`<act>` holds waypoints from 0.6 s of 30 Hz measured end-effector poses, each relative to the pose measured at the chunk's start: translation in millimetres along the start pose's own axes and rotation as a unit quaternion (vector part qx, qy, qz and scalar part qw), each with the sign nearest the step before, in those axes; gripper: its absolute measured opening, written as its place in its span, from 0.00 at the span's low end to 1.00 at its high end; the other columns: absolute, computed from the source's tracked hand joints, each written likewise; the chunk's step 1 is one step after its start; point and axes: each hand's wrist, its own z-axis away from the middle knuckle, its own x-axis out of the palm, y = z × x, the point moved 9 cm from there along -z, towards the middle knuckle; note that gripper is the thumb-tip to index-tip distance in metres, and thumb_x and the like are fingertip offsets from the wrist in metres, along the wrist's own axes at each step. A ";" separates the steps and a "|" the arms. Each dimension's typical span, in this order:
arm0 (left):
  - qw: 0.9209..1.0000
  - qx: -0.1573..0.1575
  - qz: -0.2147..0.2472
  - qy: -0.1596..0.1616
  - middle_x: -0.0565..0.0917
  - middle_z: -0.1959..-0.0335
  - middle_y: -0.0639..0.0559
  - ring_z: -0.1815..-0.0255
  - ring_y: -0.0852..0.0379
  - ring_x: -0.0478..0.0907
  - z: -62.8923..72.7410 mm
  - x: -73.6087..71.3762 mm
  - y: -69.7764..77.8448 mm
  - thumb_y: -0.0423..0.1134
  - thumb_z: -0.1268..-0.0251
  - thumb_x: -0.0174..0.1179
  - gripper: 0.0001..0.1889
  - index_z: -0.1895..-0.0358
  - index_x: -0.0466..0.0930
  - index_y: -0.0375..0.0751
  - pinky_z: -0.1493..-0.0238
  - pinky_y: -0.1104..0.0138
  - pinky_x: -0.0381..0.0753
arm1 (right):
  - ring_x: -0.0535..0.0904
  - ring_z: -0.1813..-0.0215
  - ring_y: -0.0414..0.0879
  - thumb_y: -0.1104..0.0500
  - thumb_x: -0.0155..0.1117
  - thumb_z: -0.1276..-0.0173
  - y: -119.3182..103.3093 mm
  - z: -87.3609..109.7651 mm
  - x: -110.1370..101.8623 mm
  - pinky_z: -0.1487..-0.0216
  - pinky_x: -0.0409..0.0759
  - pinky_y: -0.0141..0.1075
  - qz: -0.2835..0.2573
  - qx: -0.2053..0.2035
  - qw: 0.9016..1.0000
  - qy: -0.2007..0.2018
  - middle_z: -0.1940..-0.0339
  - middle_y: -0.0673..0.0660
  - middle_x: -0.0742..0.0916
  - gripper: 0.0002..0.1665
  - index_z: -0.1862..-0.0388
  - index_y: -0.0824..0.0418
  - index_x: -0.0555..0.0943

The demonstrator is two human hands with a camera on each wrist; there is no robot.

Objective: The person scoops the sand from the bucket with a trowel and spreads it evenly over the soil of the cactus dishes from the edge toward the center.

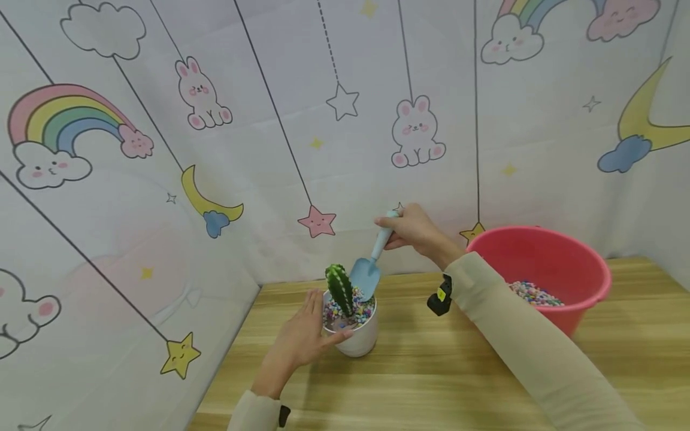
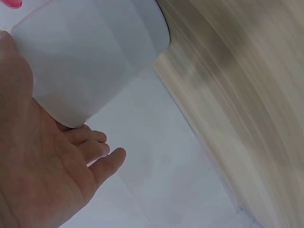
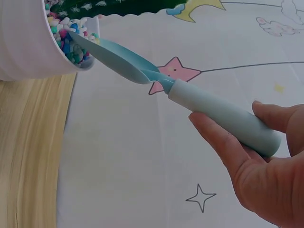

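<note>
A small cactus (image 1: pixel 338 288) stands in a white pot (image 1: pixel 362 342) on the table, with multicoloured pebbles (image 1: pixel 364 309) around its base. My left hand (image 1: pixel 300 334) rests against the pot's near left side, its thumb along the front of the rim and its fingers extended at the left. In the left wrist view, the fingertips (image 2: pixel 114 161) reach past the white pot wall (image 2: pixel 95 52). My right hand (image 1: pixel 417 230) grips the handle of a light blue trowel (image 1: pixel 365 276). The trowel points down, its blade tip at the pebbles beside the cactus in the right wrist view.
A red tub (image 1: pixel 539 254) holding more coloured pebbles (image 1: pixel 535 293) stands to the right, partly behind my right forearm. The wood-grain table (image 1: pixel 409 383) meets a white printed cloth backdrop (image 1: pixel 280 155) at the back and left.
</note>
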 end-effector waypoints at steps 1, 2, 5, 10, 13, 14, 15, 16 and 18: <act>1.000 0.001 0.000 0.002 0.48 0.14 0.31 0.12 0.37 0.49 -0.1 -0.3 0.1 0.82 0.37 0.53 0.66 0.15 0.45 0.29 0.18 0.44 0.66 | 0.93 0.62 0.50 0.56 0.65 0.21 -1.6 -0.1 0.9 0.51 0.92 0.45 0.005 -0.005 1.000 0.001 0.68 0.59 0.90 0.17 0.54 0.73 0.83; 1.000 0.000 0.001 0.003 0.49 0.14 0.31 0.12 0.37 0.49 -0.2 -0.4 0.0 0.82 0.38 0.53 0.66 0.16 0.45 0.29 0.18 0.43 0.66 | 0.93 0.62 0.50 0.55 0.65 0.21 -2.9 -0.2 1.6 0.51 0.92 0.44 0.009 -0.009 1.000 0.003 0.67 0.59 0.90 0.18 0.54 0.73 0.83; 1.000 0.001 0.002 0.007 0.49 0.14 0.31 0.12 0.37 0.50 -0.4 -0.2 -0.1 0.82 0.38 0.53 0.66 0.16 0.46 0.29 0.18 0.43 0.66 | 0.93 0.60 0.49 0.55 0.66 0.22 -6.6 0.0 4.1 0.51 0.92 0.44 0.012 -0.019 1.000 0.007 0.65 0.58 0.90 0.19 0.51 0.73 0.84; 1.000 0.001 0.008 0.011 0.50 0.14 0.31 0.12 0.36 0.49 -0.1 0.1 0.7 0.83 0.38 0.53 0.66 0.15 0.45 0.29 0.18 0.42 0.65 | 0.92 0.57 0.49 0.55 0.66 0.21 -13.6 2.2 9.2 0.47 0.92 0.45 0.021 -0.044 0.999 0.000 0.54 0.66 0.90 0.21 0.47 0.75 0.83; 1.000 -0.002 0.011 0.012 0.50 0.14 0.31 0.12 0.37 0.49 0.5 -0.2 0.9 0.83 0.39 0.53 0.67 0.16 0.46 0.29 0.19 0.42 0.66 | 0.92 0.52 0.52 0.55 0.65 0.21 -18.3 5.5 10.9 0.45 0.91 0.45 0.034 -0.060 0.998 -0.003 0.46 0.71 0.89 0.20 0.45 0.73 0.83; 1.000 -0.002 0.012 0.012 0.50 0.14 0.31 0.12 0.36 0.50 0.6 -0.4 1.0 0.82 0.39 0.53 0.66 0.16 0.46 0.29 0.19 0.41 0.66 | 0.91 0.50 0.53 0.55 0.64 0.21 -20.0 6.9 11.2 0.45 0.91 0.45 0.039 -0.065 0.997 -0.004 0.44 0.71 0.89 0.19 0.45 0.72 0.83; 1.000 -0.002 0.012 0.013 0.51 0.14 0.30 0.12 0.36 0.50 0.7 -0.6 1.2 0.82 0.39 0.54 0.66 0.16 0.46 0.29 0.19 0.41 0.66 | 0.91 0.48 0.54 0.56 0.64 0.21 -21.8 8.2 11.3 0.45 0.91 0.45 0.043 -0.071 0.997 -0.005 0.44 0.71 0.89 0.18 0.45 0.71 0.84; 1.000 -0.003 0.012 0.014 0.51 0.14 0.30 0.12 0.36 0.50 0.8 -1.1 1.4 0.82 0.39 0.54 0.66 0.16 0.46 0.29 0.19 0.41 0.66 | 0.91 0.47 0.55 0.55 0.64 0.21 -23.5 9.3 11.7 0.45 0.91 0.45 0.048 -0.078 0.996 -0.008 0.43 0.71 0.88 0.18 0.45 0.70 0.84; 1.000 -0.003 0.011 0.015 0.51 0.14 0.30 0.12 0.36 0.50 0.8 -1.7 1.7 0.82 0.39 0.54 0.66 0.16 0.46 0.29 0.19 0.41 0.66 | 0.89 0.44 0.57 0.55 0.64 0.21 -27.5 12.2 12.9 0.44 0.91 0.45 0.059 -0.093 0.994 -0.015 0.43 0.70 0.89 0.18 0.45 0.70 0.84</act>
